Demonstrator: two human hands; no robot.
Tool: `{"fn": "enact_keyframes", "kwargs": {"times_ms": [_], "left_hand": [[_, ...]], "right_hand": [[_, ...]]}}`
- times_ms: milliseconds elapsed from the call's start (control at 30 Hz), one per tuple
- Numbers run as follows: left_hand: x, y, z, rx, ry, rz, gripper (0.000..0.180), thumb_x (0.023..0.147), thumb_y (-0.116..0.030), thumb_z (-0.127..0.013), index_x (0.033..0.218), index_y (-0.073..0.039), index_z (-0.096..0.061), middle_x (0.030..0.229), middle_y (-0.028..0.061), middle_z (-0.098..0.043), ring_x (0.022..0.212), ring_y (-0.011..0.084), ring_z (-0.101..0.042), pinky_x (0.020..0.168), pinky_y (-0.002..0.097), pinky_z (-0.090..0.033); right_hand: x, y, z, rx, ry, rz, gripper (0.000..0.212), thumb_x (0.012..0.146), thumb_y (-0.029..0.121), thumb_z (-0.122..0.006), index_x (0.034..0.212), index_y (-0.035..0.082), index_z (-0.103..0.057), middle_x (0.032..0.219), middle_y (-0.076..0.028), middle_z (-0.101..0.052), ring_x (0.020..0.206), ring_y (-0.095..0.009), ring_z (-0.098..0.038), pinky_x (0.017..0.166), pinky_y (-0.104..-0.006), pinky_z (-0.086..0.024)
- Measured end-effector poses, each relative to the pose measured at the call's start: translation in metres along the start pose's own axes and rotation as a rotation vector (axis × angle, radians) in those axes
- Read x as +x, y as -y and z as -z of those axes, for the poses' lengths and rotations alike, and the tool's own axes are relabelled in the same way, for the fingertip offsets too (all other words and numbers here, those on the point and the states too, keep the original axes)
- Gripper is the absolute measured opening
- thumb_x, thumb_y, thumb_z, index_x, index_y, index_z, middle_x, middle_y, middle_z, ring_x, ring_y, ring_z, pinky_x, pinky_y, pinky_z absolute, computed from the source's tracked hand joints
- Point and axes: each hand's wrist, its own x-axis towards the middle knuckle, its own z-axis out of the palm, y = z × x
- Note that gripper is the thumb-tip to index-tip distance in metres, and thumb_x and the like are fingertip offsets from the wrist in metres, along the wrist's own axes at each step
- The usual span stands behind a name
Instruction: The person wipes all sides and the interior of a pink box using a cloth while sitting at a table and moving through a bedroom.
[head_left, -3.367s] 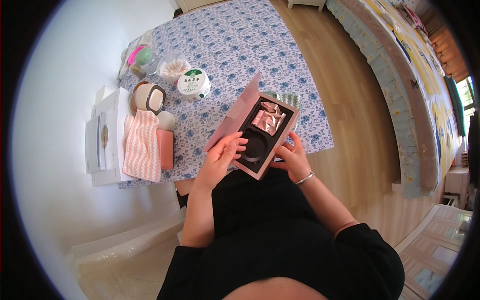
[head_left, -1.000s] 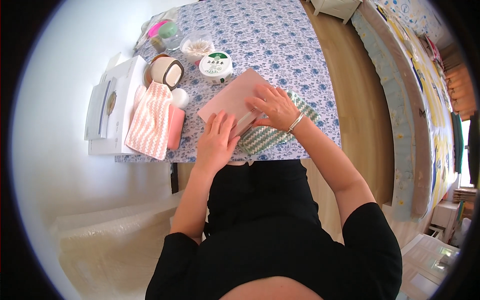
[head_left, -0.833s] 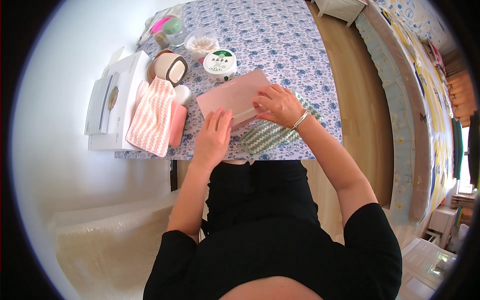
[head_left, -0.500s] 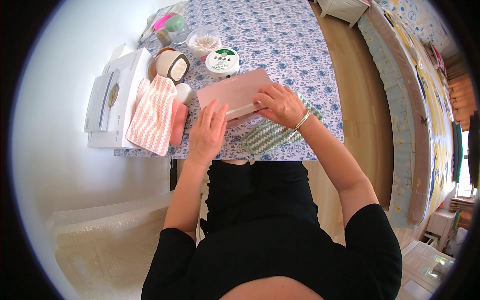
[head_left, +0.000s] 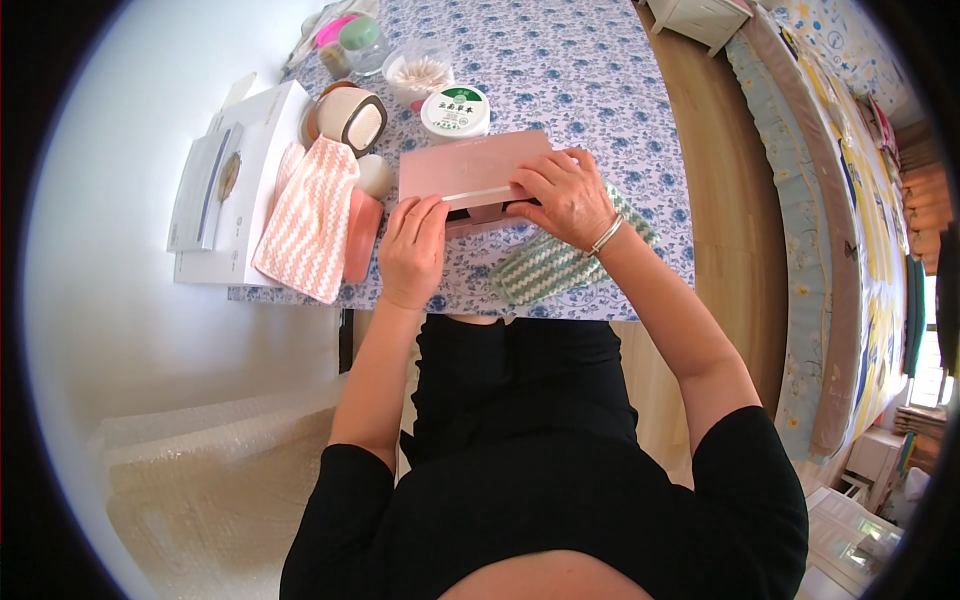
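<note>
Pink box: The pink box [head_left: 475, 170] is seen near the middle of the frame, on the blue-flowered tablecloth [head_left: 590, 70]. Its long side runs left to right, its right end a bit higher.
Lid: It is tipped partly up; a dark gap is seen under its white edge.
Right hand: The lid's edge is pinched by the right hand [head_left: 568, 200], thumb below, fingers on top. The box lies to its left.
Left hand: The box's lower left corner is touched by the left hand [head_left: 412, 258]. The box lies up and right of it. Whether it is gripped cannot be told.
Nearer hand: Neither; the box is touched by both.
Green striped cloth: The cloth [head_left: 540, 272] is seen lower right of the box.
Hard to see: The left thumb and most of the box's inside are hidden.
</note>
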Motion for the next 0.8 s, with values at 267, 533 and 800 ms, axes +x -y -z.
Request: {"fn": "enact_keyframes", "kwargs": {"times_ms": [267, 533, 800], "left_hand": [[-0.011, 0.002, -0.003, 0.022, -0.034, -0.050, 0.024, 0.068, 0.001, -0.063, 0.092, -0.001, -0.063, 0.096, 0.0075, -0.061, 0.089, 0.0267, -0.057, 0.077, 0.0326, -0.048], [-0.018, 0.000, -0.004, -0.004, -0.011, -0.038, 0.023, 0.069, 0.002, -0.063, 0.092, -0.001, -0.063, 0.097, 0.0079, -0.061, 0.089, 0.0270, -0.057, 0.078, 0.0326, -0.049], [-0.022, -0.002, -0.003, -0.018, 0.000, -0.029, 0.025, 0.068, 0.002, -0.063, 0.093, -0.001, -0.063, 0.097, 0.0083, -0.061, 0.090, 0.0274, -0.057, 0.078, 0.0327, -0.049]], "right_hand": [[0.001, 0.012, -0.019, 0.164, 0.046, -0.084, 0.036, 0.070, 0.027, -0.070, 0.101, 0.013, -0.059, 0.108, -0.006, -0.055, 0.104, -0.026, -0.050, 0.085, -0.0383, -0.041], [-0.006, 0.016, -0.025, 0.066, -0.018, -0.046, 0.031, 0.071, 0.033, -0.068, 0.097, 0.019, -0.059, 0.107, -0.003, -0.053, 0.105, -0.022, -0.048, 0.081, -0.0390, -0.039], [-0.007, 0.014, -0.025, 0.125, -0.020, -0.057, 0.028, 0.070, 0.032, -0.069, 0.094, 0.019, -0.061, 0.106, -0.003, -0.054, 0.104, -0.022, -0.049, 0.082, -0.0394, -0.038]]}}
